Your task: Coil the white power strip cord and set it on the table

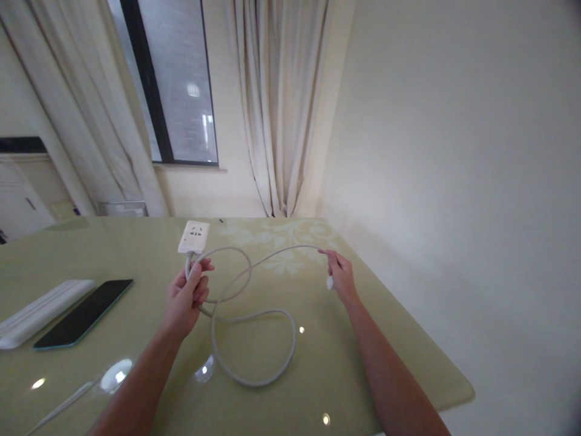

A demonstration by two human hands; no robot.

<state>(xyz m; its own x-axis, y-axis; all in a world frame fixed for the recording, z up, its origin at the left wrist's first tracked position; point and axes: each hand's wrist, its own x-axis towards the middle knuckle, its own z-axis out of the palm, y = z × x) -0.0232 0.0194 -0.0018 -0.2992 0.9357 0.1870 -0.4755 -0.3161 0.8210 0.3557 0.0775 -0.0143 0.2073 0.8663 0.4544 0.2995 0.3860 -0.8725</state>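
Between my two hands runs a white power cord (254,384), hanging in loose loops above the table. My left hand (186,297) is closed around the cord just below a white extension socket (194,237), which points up and away from me. Some of that hand's fingers are curled over strands of the cord. On the right, my right hand (340,275) pinches the cord near its other end. A small white piece (330,283), perhaps the plug, pokes out under that fist; most of it is hidden by the fingers.
A green glossy table (336,363) lies below, its right edge along a plain wall (454,151). At left are a long white bar-shaped object (45,309) and a dark flat tablet-like slab (86,312). A thin white cable (63,406) lies near the front left. Curtains (285,109) hang behind.
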